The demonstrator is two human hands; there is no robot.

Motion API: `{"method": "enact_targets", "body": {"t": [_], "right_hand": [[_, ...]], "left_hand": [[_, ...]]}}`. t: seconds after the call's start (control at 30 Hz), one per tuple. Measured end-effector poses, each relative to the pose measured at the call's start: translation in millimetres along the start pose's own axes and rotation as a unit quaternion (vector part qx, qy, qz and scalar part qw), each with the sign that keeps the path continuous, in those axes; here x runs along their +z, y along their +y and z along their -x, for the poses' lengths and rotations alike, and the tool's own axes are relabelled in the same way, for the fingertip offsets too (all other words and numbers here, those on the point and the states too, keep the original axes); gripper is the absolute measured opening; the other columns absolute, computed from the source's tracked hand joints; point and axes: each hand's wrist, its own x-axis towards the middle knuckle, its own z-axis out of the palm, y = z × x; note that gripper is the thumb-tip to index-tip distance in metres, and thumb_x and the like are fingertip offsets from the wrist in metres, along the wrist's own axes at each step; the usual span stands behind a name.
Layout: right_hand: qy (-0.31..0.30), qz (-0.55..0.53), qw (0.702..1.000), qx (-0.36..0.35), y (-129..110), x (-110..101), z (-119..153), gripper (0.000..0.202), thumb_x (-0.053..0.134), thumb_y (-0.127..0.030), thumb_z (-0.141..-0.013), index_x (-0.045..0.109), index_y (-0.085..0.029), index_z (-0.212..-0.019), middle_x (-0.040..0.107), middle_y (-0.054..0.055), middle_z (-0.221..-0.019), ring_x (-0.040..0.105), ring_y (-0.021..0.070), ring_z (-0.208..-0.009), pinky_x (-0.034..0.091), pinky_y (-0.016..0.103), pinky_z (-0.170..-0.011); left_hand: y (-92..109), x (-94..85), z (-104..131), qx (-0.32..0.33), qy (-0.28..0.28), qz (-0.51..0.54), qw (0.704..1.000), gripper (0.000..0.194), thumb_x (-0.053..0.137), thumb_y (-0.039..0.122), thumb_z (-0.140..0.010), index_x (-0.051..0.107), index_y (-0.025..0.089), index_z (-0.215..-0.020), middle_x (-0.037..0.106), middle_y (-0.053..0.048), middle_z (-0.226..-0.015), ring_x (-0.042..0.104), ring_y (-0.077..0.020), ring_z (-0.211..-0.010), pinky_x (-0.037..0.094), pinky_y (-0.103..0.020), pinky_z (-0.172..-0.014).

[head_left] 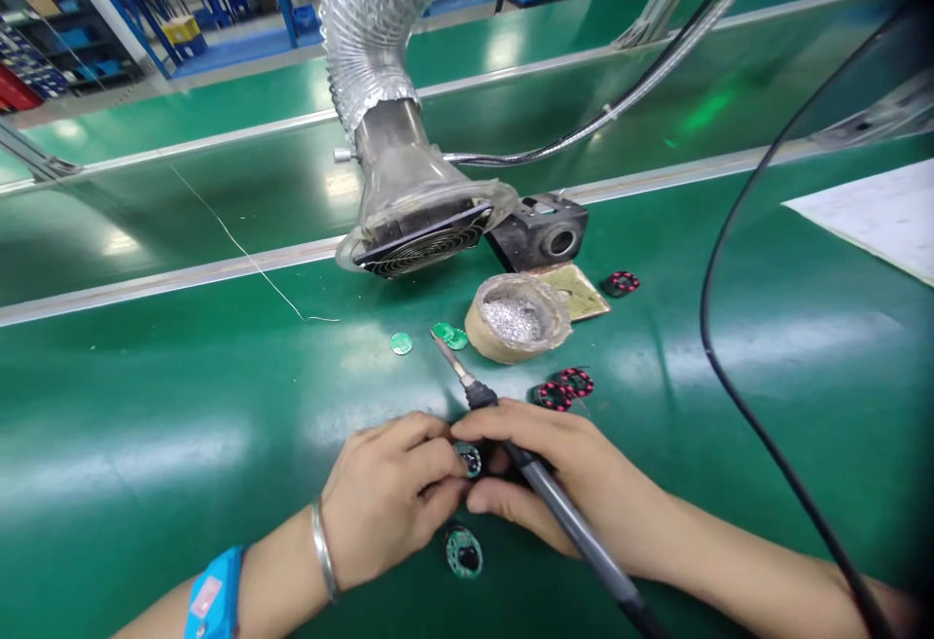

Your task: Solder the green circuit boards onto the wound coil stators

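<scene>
My left hand (401,479) is closed, its thumb and fingers pinching a small round part with a green circuit board (468,460). My right hand (561,469) grips a soldering iron (547,493), whose tip points away to the upper left. Fingertips of the right hand also reach the round part from the other side. Just below the hands, on the bench, lies a similar round part with a green board (464,551). Past the iron's tip are loose green round circuit boards (401,343). Coils with red and black windings (561,389) lie beyond my right hand.
A round tub of silvery bits (517,320) stands near a yellowish square pad (576,291) and a black holder (547,235). A fume hood with a fan grille (430,240) hangs above. The iron's black cable (711,328) arcs at right. Thin wire (248,255) lies left.
</scene>
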Motion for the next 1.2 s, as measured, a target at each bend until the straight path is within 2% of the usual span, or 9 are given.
{"method": "enact_targets", "body": {"t": [0.17,0.3,0.53,0.6,0.7,0.8,0.87,1.0,1.2], "right_hand": [[0.003,0.025,0.999,-0.023,-1.6,-2.2,2.8,0.029,0.045,-0.007,-0.086,0.055,-0.018,-0.111,0.062,0.003,-0.084,0.058,0.012,-0.069,0.05,0.022,-0.061],[0.009,0.047,0.998,-0.039,-0.3,0.2,5.3,0.026,0.043,-0.008,-0.089,0.056,-0.017,-0.109,0.058,0.002,-0.078,0.054,0.0117,-0.063,0.048,0.022,-0.057],[0.165,0.07,0.981,-0.076,-0.4,-14.1,1.9,0.026,0.047,-0.008,-0.092,0.055,-0.021,-0.114,0.072,0.001,-0.089,0.07,0.0104,-0.073,0.058,0.019,-0.066],[0.22,0.086,0.97,-0.059,0.5,-23.7,1.5,0.025,0.049,-0.009,-0.092,0.057,-0.023,-0.111,0.073,-0.001,-0.087,0.07,0.0102,-0.07,0.059,0.019,-0.065],[0.321,0.128,0.938,-0.03,0.6,-41.3,1.9,0.016,0.054,-0.014,-0.091,0.059,-0.024,-0.103,0.072,-0.001,-0.082,0.07,0.0129,-0.066,0.059,0.024,-0.062],[0.397,0.157,0.904,0.005,-1.8,-59.2,4.7,0.015,0.062,-0.019,-0.086,0.057,-0.023,-0.099,0.07,0.001,-0.082,0.07,0.0159,-0.07,0.058,0.028,-0.066],[0.365,0.19,0.911,0.013,-2.2,-68.7,9.0,0.018,0.063,-0.018,-0.083,0.055,-0.022,-0.099,0.068,0.0,-0.082,0.068,0.0141,-0.067,0.057,0.025,-0.064],[0.201,0.281,0.938,0.013,7.9,-75.6,22.7,0.021,0.052,-0.013,-0.084,0.051,-0.02,-0.103,0.066,0.002,-0.085,0.066,0.0147,-0.07,0.055,0.026,-0.062],[0.104,0.262,0.959,0.004,33.7,-56.2,35.6,0.037,0.052,-0.008,-0.08,0.045,-0.017,-0.115,0.061,0.014,-0.109,0.062,0.0248,-0.097,0.057,0.041,-0.08]], "left_hand": [[-2.7,-15.5,-2.7,0.002,0.013,0.113,0.994,0.009,0.07,0.011,-0.073,0.064,0.017,-0.077,0.068,-0.003,-0.087,0.065,-0.0117,-0.073,0.05,-0.02,-0.066],[-6.2,-33.5,5.2,0.021,-0.086,0.121,0.989,0.009,0.069,0.01,-0.074,0.066,0.017,-0.079,0.069,-0.004,-0.093,0.065,-0.0108,-0.075,0.05,-0.018,-0.068],[-3.1,-42.3,8.3,-0.025,-0.194,0.093,0.976,0.033,0.068,0.009,-0.068,0.06,0.019,-0.098,0.067,-0.004,-0.099,0.061,-0.015,-0.082,0.05,-0.025,-0.076],[-4.2,-50.1,0.3,-0.063,-0.164,0.065,0.982,0.033,0.066,0.012,-0.071,0.058,0.019,-0.102,0.066,-0.004,-0.098,0.06,-0.0143,-0.079,0.051,-0.026,-0.074],[-9.8,-58.0,-15.7,-0.107,-0.062,-0.019,0.992,0.016,0.056,0.018,-0.082,0.058,0.019,-0.098,0.064,-0.003,-0.089,0.059,-0.0145,-0.077,0.049,-0.028,-0.072],[-12.7,-52.3,-29.8,-0.087,-0.039,-0.063,0.993,0.013,0.052,0.021,-0.085,0.057,0.019,-0.097,0.062,-0.004,-0.09,0.058,-0.0153,-0.077,0.048,-0.029,-0.071],[-9.3,-42.0,-36.9,-0.053,-0.056,-0.06,0.995,0.014,0.052,0.021,-0.086,0.057,0.019,-0.098,0.061,-0.005,-0.093,0.058,-0.0164,-0.08,0.048,-0.029,-0.074],[9.4,-17.5,-51.0,-0.005,-0.086,-0.03,0.996,0.02,0.057,0.027,-0.083,0.058,0.018,-0.101,0.061,-0.007,-0.098,0.057,-0.021,-0.09,0.047,-0.035,-0.081],[40.1,-0.8,-55.7,0.03,-0.151,-0.03,0.988,0.054,0.075,0.043,-0.067,0.057,0.016,-0.11,0.058,-0.011,-0.105,0.053,-0.027,-0.094,0.045,-0.042,-0.085]]}}
